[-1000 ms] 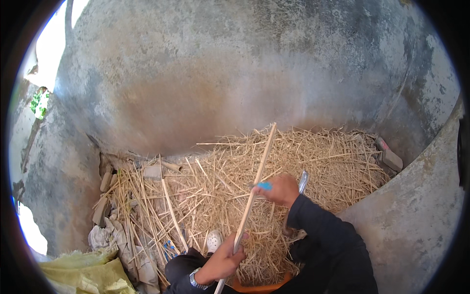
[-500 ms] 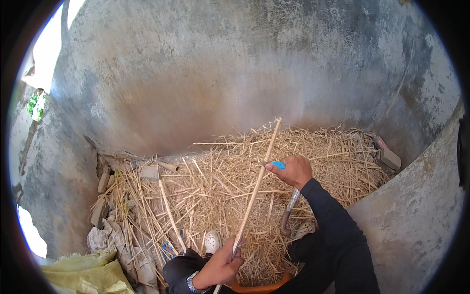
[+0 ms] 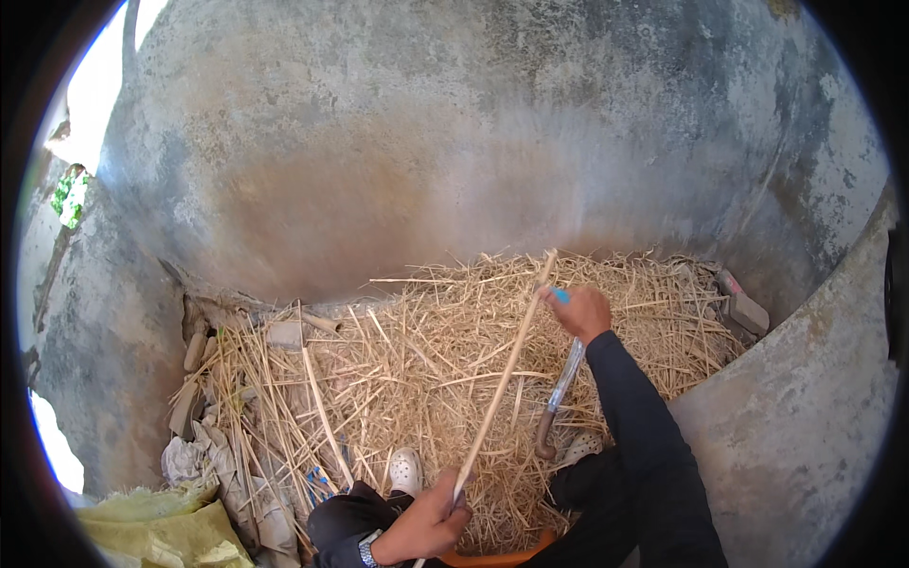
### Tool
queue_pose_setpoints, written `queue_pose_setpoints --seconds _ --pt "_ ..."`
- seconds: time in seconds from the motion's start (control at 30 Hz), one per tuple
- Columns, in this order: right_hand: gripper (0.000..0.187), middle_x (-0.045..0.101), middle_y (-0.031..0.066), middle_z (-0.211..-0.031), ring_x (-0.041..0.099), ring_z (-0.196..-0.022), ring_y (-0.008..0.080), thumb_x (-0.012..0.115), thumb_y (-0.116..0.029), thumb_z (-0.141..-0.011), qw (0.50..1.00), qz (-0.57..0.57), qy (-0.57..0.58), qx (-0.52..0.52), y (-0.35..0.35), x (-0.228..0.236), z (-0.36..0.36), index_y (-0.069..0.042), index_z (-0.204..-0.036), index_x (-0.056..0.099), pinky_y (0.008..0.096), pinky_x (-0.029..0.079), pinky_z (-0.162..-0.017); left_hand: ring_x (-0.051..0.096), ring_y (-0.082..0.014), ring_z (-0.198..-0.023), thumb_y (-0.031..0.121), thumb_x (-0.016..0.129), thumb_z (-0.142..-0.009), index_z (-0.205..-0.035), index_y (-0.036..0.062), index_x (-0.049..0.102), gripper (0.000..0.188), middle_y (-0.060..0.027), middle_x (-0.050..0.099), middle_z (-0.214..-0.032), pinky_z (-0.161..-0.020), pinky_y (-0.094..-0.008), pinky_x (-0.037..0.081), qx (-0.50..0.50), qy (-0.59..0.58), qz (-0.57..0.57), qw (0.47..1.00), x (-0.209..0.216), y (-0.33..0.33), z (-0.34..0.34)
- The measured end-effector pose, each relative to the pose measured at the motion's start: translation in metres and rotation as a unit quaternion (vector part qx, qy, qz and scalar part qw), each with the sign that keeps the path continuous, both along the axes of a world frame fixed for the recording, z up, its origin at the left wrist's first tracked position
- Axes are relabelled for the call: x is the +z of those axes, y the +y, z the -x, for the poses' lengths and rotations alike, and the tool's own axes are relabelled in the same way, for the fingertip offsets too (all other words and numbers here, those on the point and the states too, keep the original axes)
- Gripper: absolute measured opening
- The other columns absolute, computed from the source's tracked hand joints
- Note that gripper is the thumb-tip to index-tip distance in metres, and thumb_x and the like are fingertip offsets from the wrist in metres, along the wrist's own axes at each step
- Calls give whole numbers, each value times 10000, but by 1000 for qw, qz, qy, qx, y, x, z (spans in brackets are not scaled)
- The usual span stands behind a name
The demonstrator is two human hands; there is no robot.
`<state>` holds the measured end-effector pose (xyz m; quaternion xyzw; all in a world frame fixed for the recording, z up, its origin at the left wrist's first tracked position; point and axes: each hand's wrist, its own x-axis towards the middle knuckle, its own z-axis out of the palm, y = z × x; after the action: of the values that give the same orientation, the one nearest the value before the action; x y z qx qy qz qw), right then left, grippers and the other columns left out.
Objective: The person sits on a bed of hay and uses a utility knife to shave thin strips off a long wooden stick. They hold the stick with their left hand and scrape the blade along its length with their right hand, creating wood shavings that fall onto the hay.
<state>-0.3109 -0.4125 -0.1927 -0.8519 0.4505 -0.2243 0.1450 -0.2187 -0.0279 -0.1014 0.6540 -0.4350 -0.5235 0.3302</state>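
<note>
My left hand (image 3: 431,521), with a watch at its wrist, is closed round the near part of a long pale bamboo or wood strip (image 3: 504,384). The strip slants away from me, up and to the right. Close to its far end, my right hand (image 3: 581,314) grips a small blue-handled knife (image 3: 561,295). The fist hides most of that handle, and the blade, at the strip, is hard to make out. Below my right wrist lies a tool (image 3: 546,434) with a metal shaft or blade and a curved brown handle.
Pale shavings (image 3: 625,293) cover the floor up to a grey wall (image 3: 454,123). Loose long strips (image 3: 322,402) lie to the left. Bricks (image 3: 748,314) sit in the right corner, a yellowish sack (image 3: 161,535) lies at lower left. An orange edge (image 3: 497,560) shows beneath me.
My right hand with the knife has slid away from me along the strip, close to its far tip. The tip has sunk slightly. My left hand keeps its hold.
</note>
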Motion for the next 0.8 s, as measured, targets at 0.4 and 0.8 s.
queue_pose_setpoints --seconds 0.4,0.8 --pt "829 493 78 -460 518 -435 238 410 -812 -791 1000 -13 -22 14 12 28 21 -53 -511 589 395 377 -419 420 -104 -542 108 445 -946 -1266 68 414 324 7 427 -673 -521 -257 369 54 137 6 989 -34 1 -3" --pt "768 510 82 -429 536 -398 273 487 -821 -727 966 37 -5 256 142 42 -14 -90 -530 621 389 401 -418 320 -47 -467 343 414 -1019 -1210 77 441 329 57 350 -615 -412 -214 300 157 168 64 971 -27 -1 -1"
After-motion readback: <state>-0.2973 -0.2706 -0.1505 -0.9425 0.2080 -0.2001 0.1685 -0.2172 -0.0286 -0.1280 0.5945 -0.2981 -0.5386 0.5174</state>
